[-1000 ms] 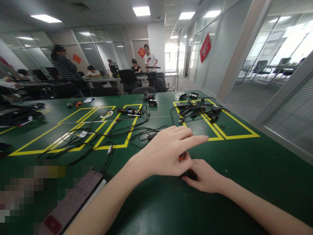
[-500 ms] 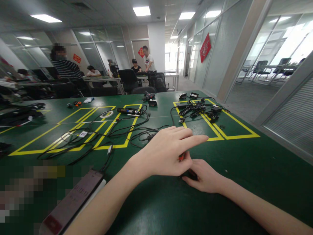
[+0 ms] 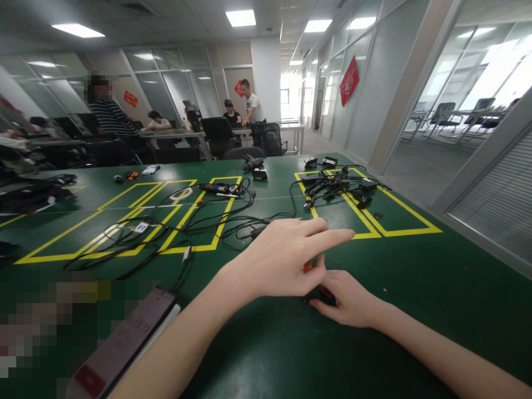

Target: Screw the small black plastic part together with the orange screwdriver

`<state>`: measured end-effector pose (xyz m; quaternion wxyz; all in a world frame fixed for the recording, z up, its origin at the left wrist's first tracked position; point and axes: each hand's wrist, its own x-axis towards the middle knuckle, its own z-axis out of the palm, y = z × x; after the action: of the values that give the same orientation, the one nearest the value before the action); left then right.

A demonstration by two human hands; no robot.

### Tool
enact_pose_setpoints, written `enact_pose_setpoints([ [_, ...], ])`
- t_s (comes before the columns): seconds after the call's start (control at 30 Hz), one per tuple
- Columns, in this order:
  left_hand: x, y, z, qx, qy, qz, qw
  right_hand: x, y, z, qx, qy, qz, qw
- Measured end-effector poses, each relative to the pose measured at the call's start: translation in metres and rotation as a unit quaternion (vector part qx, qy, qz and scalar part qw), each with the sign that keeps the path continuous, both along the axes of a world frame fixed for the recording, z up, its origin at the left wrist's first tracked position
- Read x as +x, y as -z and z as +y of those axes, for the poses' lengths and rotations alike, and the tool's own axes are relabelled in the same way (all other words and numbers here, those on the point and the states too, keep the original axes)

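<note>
My left hand [image 3: 286,257] is bent over a small orange-red item [image 3: 307,267], its thumb and lower fingers closed on it while the index finger points right. Most of that item is hidden behind the fingers. Just below and to the right, my right hand [image 3: 347,299] is closed around a dark object [image 3: 326,296] low over the green table [image 3: 415,282]. The two hands touch or nearly touch, and how the orange-red item meets the dark object cannot be made out.
Black cables [image 3: 241,221] lie beyond my left hand. Black parts [image 3: 332,185] are piled at the right inside yellow tape. A drill [image 3: 252,162] sits at the far edge, a phone [image 3: 128,338] at the lower left. Several people are in the background.
My hands have hardly moved; slightly less of the orange-red item shows between them. In the background, a standing person in a white shirt has shifted posture.
</note>
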<state>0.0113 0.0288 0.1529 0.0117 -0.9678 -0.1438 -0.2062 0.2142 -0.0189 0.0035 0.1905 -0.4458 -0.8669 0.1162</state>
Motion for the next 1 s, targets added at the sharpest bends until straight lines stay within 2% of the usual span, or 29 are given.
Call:
enact_pose_setpoints([
  [0.57, 0.0003, -0.0003, 0.0003, -0.011, 0.007, 0.000, 1.000, 0.0006, 0.0029, 0.0006, -0.001, -0.006, 0.004, 1.000],
  [1.0, 0.0003, -0.0001, 0.0008, 0.008, 0.013, 0.000, 1.000, 0.0006, 0.0006, -0.0005, -0.008, -0.006, 0.007, 1.000],
])
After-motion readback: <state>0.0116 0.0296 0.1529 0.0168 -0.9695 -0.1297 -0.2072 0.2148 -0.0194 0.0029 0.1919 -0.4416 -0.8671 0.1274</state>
